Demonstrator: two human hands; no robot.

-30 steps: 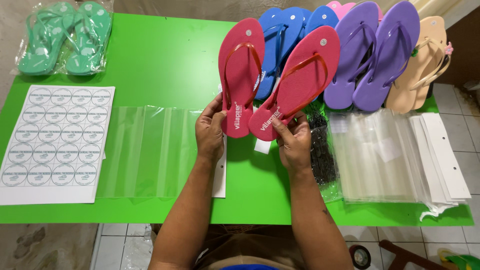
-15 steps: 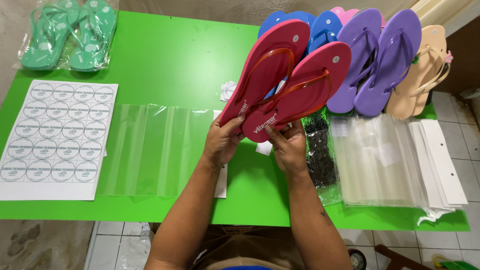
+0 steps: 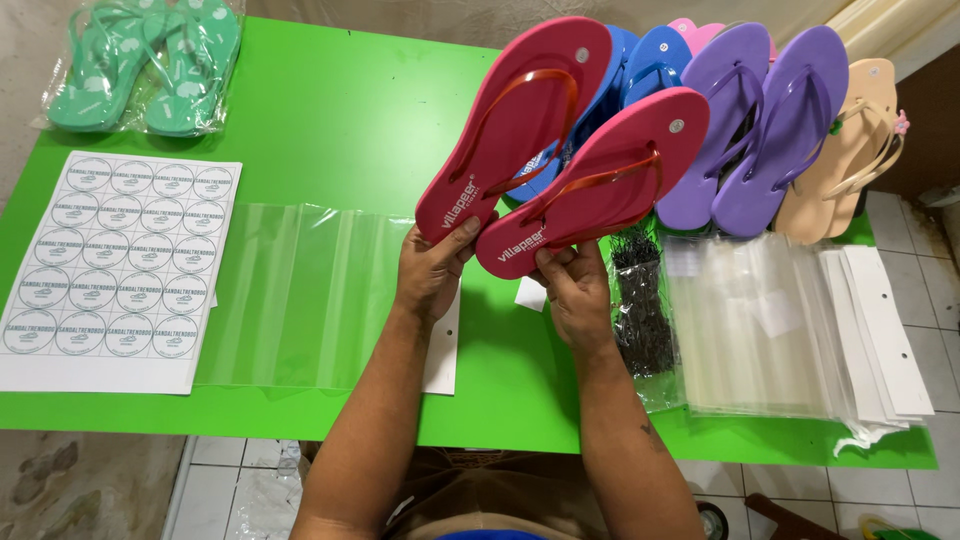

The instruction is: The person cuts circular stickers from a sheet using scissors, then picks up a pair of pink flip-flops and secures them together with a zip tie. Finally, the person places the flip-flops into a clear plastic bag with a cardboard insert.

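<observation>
I hold a pair of pink flip-flops with orange-red straps above the green table (image 3: 330,110). My left hand (image 3: 432,268) grips the heel of the left pink flip-flop (image 3: 520,120). My right hand (image 3: 572,288) grips the heel of the right pink flip-flop (image 3: 600,180). Both soles face me, toes tilted up and to the right, and the two heels lie close together. A clear plastic bag (image 3: 300,295) lies flat on the table just left of my left hand.
A sticker sheet (image 3: 110,260) lies at the left. Bagged green flip-flops (image 3: 150,65) sit at the back left. Blue (image 3: 655,50), purple (image 3: 770,120) and beige (image 3: 845,150) flip-flops lie at the back right. A stack of clear bags with white header cards (image 3: 790,330) and a black mesh bundle (image 3: 640,300) lie at the right.
The pink pair has swung from nearly upright to leaning right, and the two soles have come closer together side by side. My hands stay at the heels.
</observation>
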